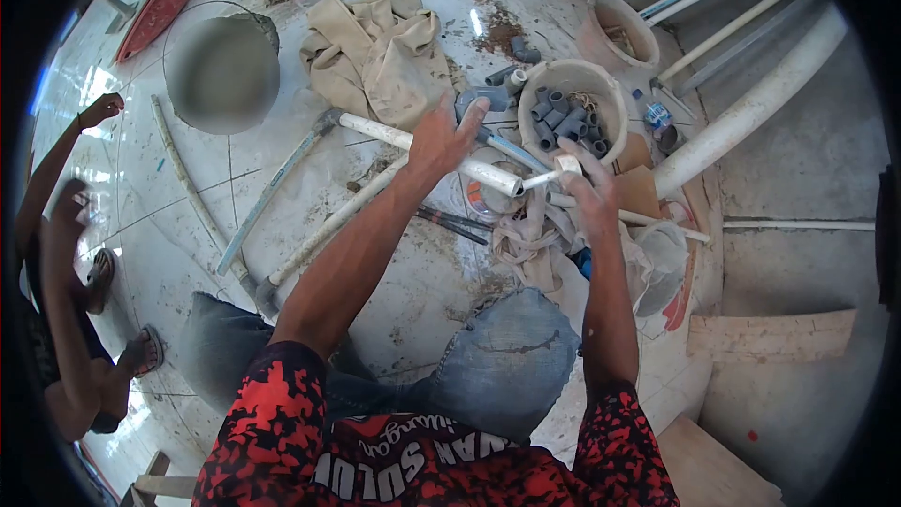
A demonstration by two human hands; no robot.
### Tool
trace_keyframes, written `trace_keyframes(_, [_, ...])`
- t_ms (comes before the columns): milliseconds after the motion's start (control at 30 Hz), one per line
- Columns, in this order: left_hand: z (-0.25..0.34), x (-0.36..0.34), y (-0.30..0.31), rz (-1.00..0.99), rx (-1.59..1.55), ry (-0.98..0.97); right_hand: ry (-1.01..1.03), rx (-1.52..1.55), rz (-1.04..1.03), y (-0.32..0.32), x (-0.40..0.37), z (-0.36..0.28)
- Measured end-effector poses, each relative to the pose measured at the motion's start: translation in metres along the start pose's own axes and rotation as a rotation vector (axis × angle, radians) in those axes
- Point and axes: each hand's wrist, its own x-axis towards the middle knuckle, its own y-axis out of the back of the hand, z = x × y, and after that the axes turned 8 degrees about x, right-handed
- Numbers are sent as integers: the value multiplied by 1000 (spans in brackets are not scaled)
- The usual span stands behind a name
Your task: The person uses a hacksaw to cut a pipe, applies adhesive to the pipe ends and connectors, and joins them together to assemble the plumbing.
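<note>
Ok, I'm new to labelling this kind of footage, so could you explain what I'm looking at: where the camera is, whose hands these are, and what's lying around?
There is no machine here. The single picture comes from a camera worn on a person's head, looking down at their own two bare hands; the wide lens curves the edges. They are sitting on a tiled floor, with their jeans-clad knees showing below. The left hand grips a white pipe. The right hand pinches a small white piece at that pipe's end; I cannot tell what it is. Beyond the hands lie a bucket of grey fittings, a beige cloth and long white pipes. Another person sits at the left edge.
</note>
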Motion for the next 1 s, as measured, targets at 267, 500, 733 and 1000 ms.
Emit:
trace_keyframes(267, [4,3,3,-56,-23,20,-61,549,175,-36,-65,57])
trace_keyframes(500, [-1,4,-6,35,-8,-21,44,525,134,-48,-86,67])
trace_keyframes(733, [0,6,-1,28,-49,-21,-36,214,417,-13,-60,90])
trace_keyframes(1000, [0,1,-5,-75,3,30,67,-785,107,-7,-20,57])
